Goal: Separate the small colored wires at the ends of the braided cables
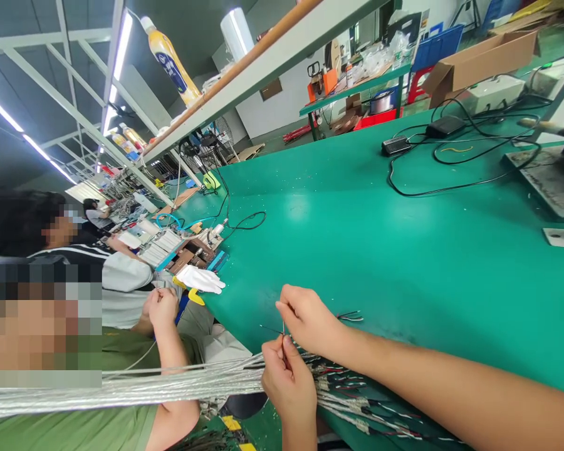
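My left hand (291, 383) is closed in a pinch on thin wires of a cable, at the lower middle of the head view. Just above it, my right hand (310, 319) is closed around a thin wire (284, 327) that runs up from the left fingertips. A dark wire end sticks out to the left between the hands. A thick bundle of silvery cables (192, 383) passes behind my left hand. Its stripped ends, with red, black and white wires (352, 401), fan out at the right under my right forearm.
At the left, a person in a green shirt (126, 357) sits near, hands raised; others sit beyond. A white glove (201, 279) and a small machine (192, 250) lie on the green table (357, 250). Black adapters (444, 127) with cords and a metal stand (545, 175) are at the right.
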